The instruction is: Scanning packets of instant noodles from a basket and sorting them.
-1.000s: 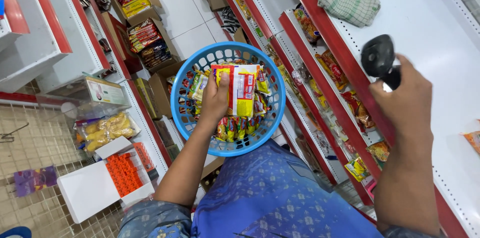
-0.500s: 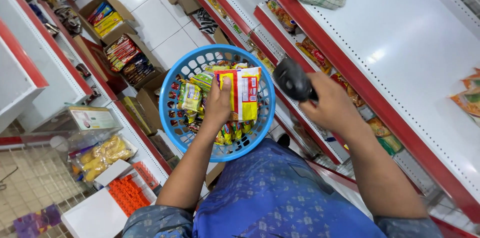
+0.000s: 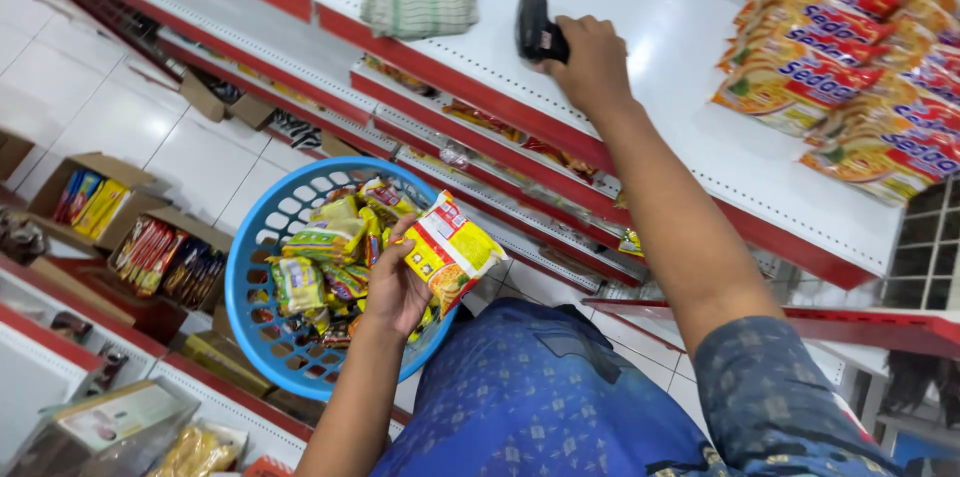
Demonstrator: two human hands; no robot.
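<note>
Mid-stocking, left hand (image 3: 395, 287) clutching a yellow noodle packet (image 3: 452, 249) over the blue basket (image 3: 262, 329) at seven o'clock, right hand (image 3: 590, 59) fingers wrapped around a black scanner (image 3: 533, 22) on the white shelf (image 3: 640, 77) at twelve.

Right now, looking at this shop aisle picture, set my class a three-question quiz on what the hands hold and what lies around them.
1. True or false: the right hand holds a black handheld scanner over the white top shelf.
2. The left hand grips: A a yellow noodle packet, B a cloth, C a box?
3. What lies on the shelf left of the scanner?

Key: 1 true; 2 A, above the blue basket; 3 a folded green-striped cloth.
</note>
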